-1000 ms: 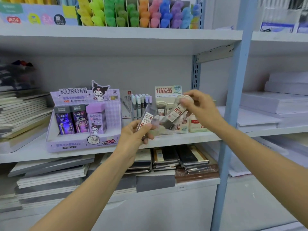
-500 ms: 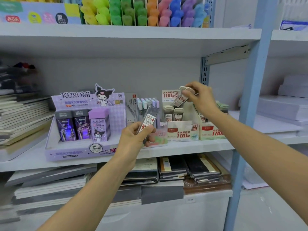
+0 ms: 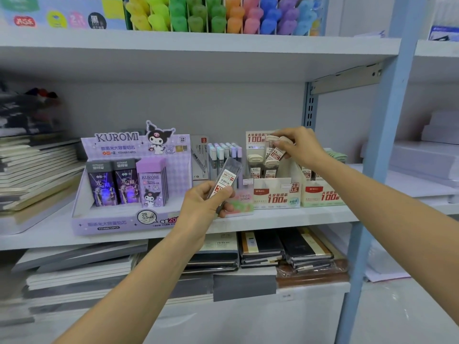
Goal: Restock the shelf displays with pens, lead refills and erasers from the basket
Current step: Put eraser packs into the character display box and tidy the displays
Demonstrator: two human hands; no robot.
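While the right hand [image 3: 301, 145] pinches a lead refill case [image 3: 276, 153] over the cream display box [image 3: 275, 194] | left hand [image 3: 202, 206] grips a second case [image 3: 226, 175] before the shelf [image 3: 285, 218] | likely light, stiff, slick plastic | best pinched across the flat sides, mid-body.

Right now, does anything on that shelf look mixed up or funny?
Yes: in the purple Kuromi display, two dark boxes stand beside the one purple Kuromi box; they don't match the display's design.
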